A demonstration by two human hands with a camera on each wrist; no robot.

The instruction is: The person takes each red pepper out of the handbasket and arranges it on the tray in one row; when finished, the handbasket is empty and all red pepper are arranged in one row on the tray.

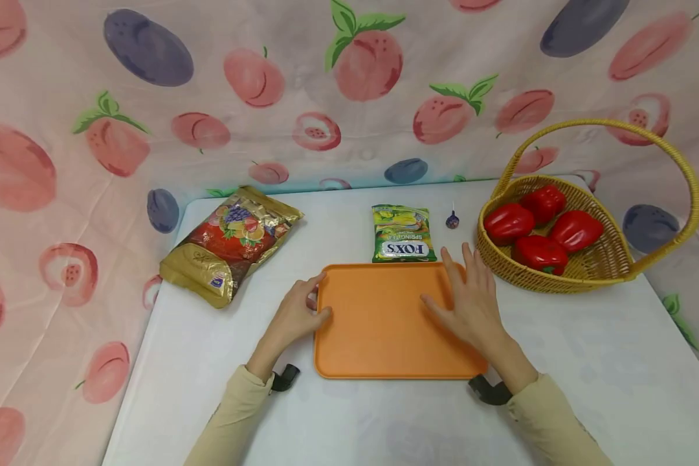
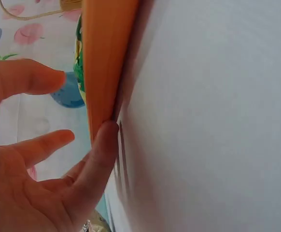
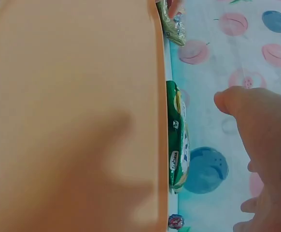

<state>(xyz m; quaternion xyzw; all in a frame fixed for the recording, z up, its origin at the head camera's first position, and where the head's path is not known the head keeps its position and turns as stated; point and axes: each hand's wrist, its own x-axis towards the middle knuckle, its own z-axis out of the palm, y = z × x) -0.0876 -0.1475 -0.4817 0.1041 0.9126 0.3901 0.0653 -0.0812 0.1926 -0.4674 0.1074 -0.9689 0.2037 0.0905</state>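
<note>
An orange tray (image 1: 384,323) lies on the white table in the head view. My left hand (image 1: 296,314) is at its left edge. In the left wrist view a fingertip touches the tray's side (image 2: 106,58) near the tabletop, while the thumb stands apart from it. Over the tray's right part my right hand (image 1: 472,301) is spread, holding nothing; the right wrist view has its thumb (image 3: 232,99) above the tray surface (image 3: 82,72). Just behind the tray lies a green and yellow FOX'S candy bag (image 1: 404,233). A small lollipop (image 1: 452,220) is to the bag's right.
At the right stands a yellow wicker basket (image 1: 617,259) with a tall handle, holding several red bell peppers (image 1: 576,230). A gold and red foil bag (image 1: 233,243) lies at the back left. Fruit-patterned cloth (image 1: 210,129) hangs behind the table (image 1: 349,421).
</note>
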